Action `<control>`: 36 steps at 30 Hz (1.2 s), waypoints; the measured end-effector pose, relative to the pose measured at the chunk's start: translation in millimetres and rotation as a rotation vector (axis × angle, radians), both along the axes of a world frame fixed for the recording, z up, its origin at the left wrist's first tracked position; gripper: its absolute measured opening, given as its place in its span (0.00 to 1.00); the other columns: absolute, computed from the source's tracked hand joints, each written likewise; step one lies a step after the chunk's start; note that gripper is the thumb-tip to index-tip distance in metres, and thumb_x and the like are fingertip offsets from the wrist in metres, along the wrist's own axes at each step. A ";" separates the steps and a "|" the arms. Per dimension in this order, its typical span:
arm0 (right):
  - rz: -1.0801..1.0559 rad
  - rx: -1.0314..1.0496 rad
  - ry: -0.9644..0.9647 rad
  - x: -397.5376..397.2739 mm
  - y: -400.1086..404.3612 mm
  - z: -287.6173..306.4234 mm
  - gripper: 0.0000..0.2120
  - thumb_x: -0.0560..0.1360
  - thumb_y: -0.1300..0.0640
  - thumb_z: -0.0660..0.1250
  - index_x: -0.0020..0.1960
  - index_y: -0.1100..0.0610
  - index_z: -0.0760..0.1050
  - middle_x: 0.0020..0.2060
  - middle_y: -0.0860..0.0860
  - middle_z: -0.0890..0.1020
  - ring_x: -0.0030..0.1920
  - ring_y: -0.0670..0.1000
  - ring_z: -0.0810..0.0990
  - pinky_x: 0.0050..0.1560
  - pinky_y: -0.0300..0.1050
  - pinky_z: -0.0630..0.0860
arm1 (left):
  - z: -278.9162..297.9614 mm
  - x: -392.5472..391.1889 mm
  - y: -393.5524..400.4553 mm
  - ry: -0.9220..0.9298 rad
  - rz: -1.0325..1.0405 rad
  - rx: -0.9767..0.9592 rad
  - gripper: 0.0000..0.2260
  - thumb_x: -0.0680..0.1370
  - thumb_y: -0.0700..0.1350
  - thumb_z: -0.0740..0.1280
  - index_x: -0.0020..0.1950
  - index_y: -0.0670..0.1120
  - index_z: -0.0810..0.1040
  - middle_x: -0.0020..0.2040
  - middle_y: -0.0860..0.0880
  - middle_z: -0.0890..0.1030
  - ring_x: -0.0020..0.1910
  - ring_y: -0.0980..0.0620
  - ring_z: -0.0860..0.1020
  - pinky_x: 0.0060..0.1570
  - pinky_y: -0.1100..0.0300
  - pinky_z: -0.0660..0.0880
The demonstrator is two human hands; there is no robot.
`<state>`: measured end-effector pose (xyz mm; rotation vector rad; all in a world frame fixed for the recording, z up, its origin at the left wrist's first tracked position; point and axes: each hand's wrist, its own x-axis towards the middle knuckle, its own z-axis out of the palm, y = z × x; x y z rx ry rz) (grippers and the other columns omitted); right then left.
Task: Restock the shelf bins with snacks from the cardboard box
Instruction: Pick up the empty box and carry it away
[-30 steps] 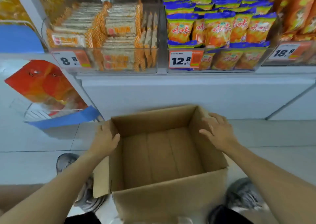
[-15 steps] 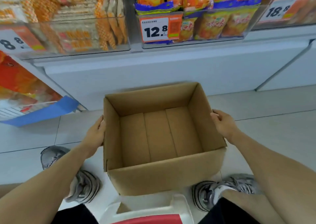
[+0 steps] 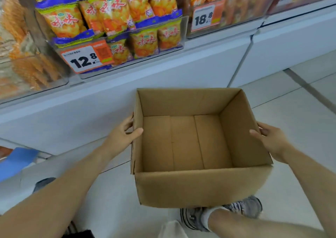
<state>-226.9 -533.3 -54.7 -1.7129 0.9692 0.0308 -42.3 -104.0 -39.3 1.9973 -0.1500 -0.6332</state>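
Observation:
An open brown cardboard box (image 3: 200, 188) is held above the pale floor, and its inside holds nothing. My left hand (image 3: 122, 135) grips its left wall, thumb over the rim and fingers outside. My right hand (image 3: 271, 140) grips the right wall the same way. Above it, a clear shelf bin (image 3: 183, 36) tagged 12.8 is packed with yellow and blue snack bags (image 3: 112, 10). The bin (image 3: 234, 21) to its right, tagged 18.8, holds orange bags.
A bin of orange and white packs (image 3: 20, 61) sits at the far left. The white shelf base (image 3: 91, 114) runs behind the box. My right shoe (image 3: 241, 208) is under the box's near edge, and a blue sign edge (image 3: 16, 161) shows at left.
The box has shifted right along the shelf and the view has swung with it, so the 12.8 bin now sits up left. Both hands keep their hold on the side walls.

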 end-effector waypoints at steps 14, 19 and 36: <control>-0.398 -0.050 0.033 -90.2 -185.8 74.2 0.17 0.79 0.61 0.68 0.68 0.54 0.74 0.56 0.56 0.83 0.55 0.60 0.82 0.59 0.63 0.79 | 8.2 41.8 -277.7 0.097 -0.305 -0.106 0.32 0.74 0.40 0.76 0.77 0.49 0.68 0.71 0.51 0.75 0.72 0.52 0.70 0.71 0.48 0.69; -0.575 -0.067 -0.032 -142.7 -224.0 105.2 0.21 0.74 0.59 0.73 0.66 0.50 0.76 0.58 0.54 0.84 0.57 0.59 0.83 0.61 0.63 0.78 | 45.5 46.5 -382.6 0.158 -0.482 -0.143 0.32 0.78 0.36 0.71 0.79 0.48 0.64 0.69 0.56 0.74 0.70 0.55 0.71 0.68 0.55 0.71; -1.037 0.184 -0.112 -340.5 -236.7 476.4 0.24 0.79 0.68 0.67 0.73 0.54 0.72 0.64 0.53 0.80 0.62 0.51 0.80 0.64 0.56 0.77 | 470.1 -60.9 -585.3 0.230 -0.731 0.207 0.29 0.78 0.37 0.71 0.74 0.57 0.67 0.52 0.48 0.84 0.49 0.50 0.84 0.50 0.52 0.82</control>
